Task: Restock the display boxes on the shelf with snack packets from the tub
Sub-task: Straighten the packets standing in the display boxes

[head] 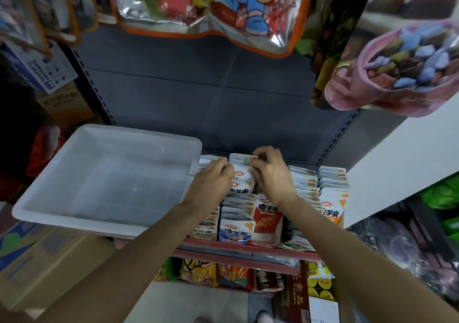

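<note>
Head view: the white tub (74, 186) sits at the shelf's left end, translucent and tray-like. Just right of it, the left hand (211, 186) and right hand (270, 176) curl fingers around upright white snack packets (242, 173) at the rear of the display boxes (263, 242); the fingertips are hidden among the packets

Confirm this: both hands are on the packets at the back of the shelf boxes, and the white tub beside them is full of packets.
Wrong on the tub: the head view shows it empty. The rest holds: left hand and right hand are on the back packets.
</note>
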The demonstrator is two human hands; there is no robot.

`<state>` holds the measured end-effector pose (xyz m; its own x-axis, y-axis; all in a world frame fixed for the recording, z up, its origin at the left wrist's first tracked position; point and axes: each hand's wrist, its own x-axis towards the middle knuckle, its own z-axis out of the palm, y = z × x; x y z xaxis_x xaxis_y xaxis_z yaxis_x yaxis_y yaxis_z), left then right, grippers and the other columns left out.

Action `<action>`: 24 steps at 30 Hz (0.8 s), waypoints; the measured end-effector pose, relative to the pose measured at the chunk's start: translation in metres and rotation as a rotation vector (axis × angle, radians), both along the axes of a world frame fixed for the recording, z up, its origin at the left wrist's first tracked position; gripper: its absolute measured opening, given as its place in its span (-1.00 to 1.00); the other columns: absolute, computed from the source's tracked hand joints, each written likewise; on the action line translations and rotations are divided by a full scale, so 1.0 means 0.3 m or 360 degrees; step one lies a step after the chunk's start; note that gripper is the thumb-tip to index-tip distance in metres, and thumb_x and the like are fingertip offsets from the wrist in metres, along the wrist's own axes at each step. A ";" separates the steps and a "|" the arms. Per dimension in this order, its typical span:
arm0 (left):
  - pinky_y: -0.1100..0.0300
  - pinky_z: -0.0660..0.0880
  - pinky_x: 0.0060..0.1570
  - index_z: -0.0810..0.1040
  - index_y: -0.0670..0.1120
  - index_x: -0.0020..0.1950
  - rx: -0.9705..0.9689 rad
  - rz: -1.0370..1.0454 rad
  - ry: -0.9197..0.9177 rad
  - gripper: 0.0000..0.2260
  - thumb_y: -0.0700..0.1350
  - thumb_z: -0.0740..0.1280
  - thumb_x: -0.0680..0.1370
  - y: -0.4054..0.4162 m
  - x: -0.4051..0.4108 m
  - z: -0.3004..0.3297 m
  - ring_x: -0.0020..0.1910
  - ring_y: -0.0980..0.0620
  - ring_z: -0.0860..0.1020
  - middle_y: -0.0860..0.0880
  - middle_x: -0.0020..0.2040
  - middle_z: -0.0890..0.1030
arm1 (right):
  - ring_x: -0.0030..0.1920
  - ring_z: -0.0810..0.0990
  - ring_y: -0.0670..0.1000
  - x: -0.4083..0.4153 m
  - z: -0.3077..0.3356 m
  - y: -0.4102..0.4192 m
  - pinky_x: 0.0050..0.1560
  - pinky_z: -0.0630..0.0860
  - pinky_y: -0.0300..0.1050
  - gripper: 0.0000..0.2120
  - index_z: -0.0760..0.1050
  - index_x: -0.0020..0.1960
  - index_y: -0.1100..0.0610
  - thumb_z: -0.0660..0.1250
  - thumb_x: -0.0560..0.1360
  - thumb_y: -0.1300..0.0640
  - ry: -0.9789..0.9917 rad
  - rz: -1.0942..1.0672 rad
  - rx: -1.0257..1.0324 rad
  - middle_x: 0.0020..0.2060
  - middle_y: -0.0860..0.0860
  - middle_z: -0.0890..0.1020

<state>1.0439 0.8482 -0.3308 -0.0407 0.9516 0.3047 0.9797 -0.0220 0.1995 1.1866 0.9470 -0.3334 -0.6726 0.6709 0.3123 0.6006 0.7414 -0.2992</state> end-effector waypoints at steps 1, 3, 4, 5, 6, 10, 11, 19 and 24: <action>0.07 0.55 -0.35 0.54 -0.18 -0.23 0.0026 -0.0013 -0.0003 -0.83 -0.32 0.50 0.30 -0.007 0.001 0.000 -0.23 -0.06 0.56 -0.11 -0.16 0.55 | -0.03 0.50 0.17 0.004 0.002 -0.005 -0.08 0.54 0.05 -0.94 0.61 -0.11 0.20 0.38 0.48 0.21 0.0042 -0.0003 0.0072 0.00 0.12 0.54; 0.03 0.56 -0.28 0.55 -0.18 -0.28 0.0023 -0.0013 -0.0015 -0.85 -0.30 0.50 0.31 -0.016 0.003 -0.003 -0.15 -0.11 0.57 -0.15 -0.07 0.56 | -0.02 0.51 0.17 0.012 0.008 -0.007 -0.02 0.52 0.07 -0.91 0.62 -0.06 0.17 0.35 0.49 0.18 -0.0105 0.0056 0.0086 -0.01 0.11 0.56; 0.00 0.55 -0.22 0.56 -0.17 -0.30 -0.0004 -0.0009 -0.0021 -0.86 -0.29 0.51 0.31 -0.018 0.002 -0.002 -0.09 -0.15 0.57 -0.17 0.00 0.57 | 0.07 0.49 0.15 0.013 0.016 -0.009 0.07 0.47 0.06 -0.86 0.62 0.02 0.14 0.32 0.52 0.15 -0.0256 0.0085 0.0024 0.04 0.09 0.55; -0.03 0.53 -0.15 0.57 -0.15 -0.30 -0.0039 -0.0006 -0.0036 -0.88 -0.28 0.50 0.32 -0.018 0.001 0.002 -0.02 -0.17 0.57 -0.18 0.06 0.56 | 0.16 0.45 0.12 0.014 0.024 -0.009 0.16 0.41 0.01 -0.80 0.61 0.10 0.10 0.28 0.55 0.11 -0.0388 0.0104 -0.0047 0.11 0.06 0.53; -0.04 0.50 -0.06 0.60 -0.14 -0.26 -0.0096 -0.0011 -0.0059 -0.92 -0.26 0.47 0.36 -0.019 0.002 0.010 0.05 -0.17 0.55 -0.16 0.12 0.55 | 0.21 0.41 0.09 0.014 0.031 -0.008 0.20 0.35 -0.02 -0.77 0.58 0.17 0.06 0.25 0.56 0.09 -0.0465 0.0106 -0.0099 0.16 0.04 0.51; 0.17 0.23 0.23 0.54 -0.05 0.16 -0.0279 -0.0034 -0.0108 -0.81 -0.14 0.29 0.55 -0.008 -0.013 0.017 0.26 0.03 0.36 0.02 0.25 0.44 | 0.25 0.38 0.07 -0.001 0.049 -0.010 0.22 0.30 -0.04 -0.72 0.51 0.26 -0.04 0.25 0.56 0.08 -0.0581 0.0074 -0.0130 0.20 0.00 0.54; 0.18 0.22 0.24 0.48 -0.04 0.24 -0.0287 -0.0001 -0.0137 -0.74 -0.14 0.29 0.55 -0.005 -0.015 0.016 0.28 0.03 0.35 0.02 0.27 0.43 | 0.24 0.40 0.08 0.000 0.053 -0.010 0.22 0.30 -0.04 -0.72 0.51 0.25 -0.04 0.26 0.55 0.08 -0.0599 0.0052 -0.0127 0.19 0.00 0.57; 0.16 0.12 0.41 0.21 -0.07 0.50 -0.0247 0.0095 -0.0114 -0.52 -0.14 0.22 0.59 -0.012 -0.004 0.021 0.45 0.01 0.20 -0.02 0.49 0.24 | 0.23 0.41 0.10 0.024 0.057 -0.017 0.25 0.39 -0.03 -0.71 0.51 0.24 0.11 0.28 0.53 0.18 -0.0154 -0.0127 -0.0267 0.22 0.08 0.52; 0.12 -0.18 0.47 -0.03 -0.17 0.54 -0.0345 -0.0052 0.0198 -0.52 -0.10 0.03 0.65 0.010 0.011 0.018 0.54 -0.01 -0.06 -0.08 0.56 -0.03 | 0.51 0.08 0.02 0.042 0.051 -0.039 0.51 -0.01 -0.14 -0.42 0.01 0.54 0.16 0.13 0.57 0.26 -0.0355 0.0092 -0.0398 0.53 0.06 0.08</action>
